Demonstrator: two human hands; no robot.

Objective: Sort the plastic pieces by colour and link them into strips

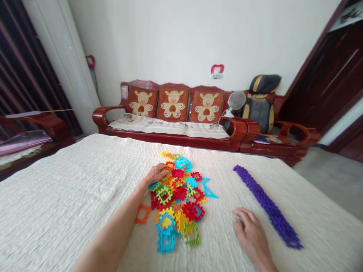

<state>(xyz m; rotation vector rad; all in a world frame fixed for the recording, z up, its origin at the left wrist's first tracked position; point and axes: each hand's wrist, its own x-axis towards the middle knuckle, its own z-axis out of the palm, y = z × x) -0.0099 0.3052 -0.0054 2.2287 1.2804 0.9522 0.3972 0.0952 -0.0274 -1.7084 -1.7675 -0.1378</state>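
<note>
A loose heap of red, blue, green, yellow and orange notched plastic pieces (178,192) lies in the middle of the cloth-covered table (76,181). My left hand (157,173) rests on the heap's upper left side, fingers bent over the pieces; whether it grips one is hidden. My right hand (249,230) lies on the cloth between the heap and a long purple strip (266,204), with its fingers slightly curled and nothing visible in them. An orange piece (142,214) sits apart at the heap's lower left, beside my left forearm.
Beyond the table stands a wooden sofa (170,136) with three bear cushions. A small fan (236,101) and a wooden armchair (307,134) are to its right. Another wooden armchair (56,126) is at the left edge.
</note>
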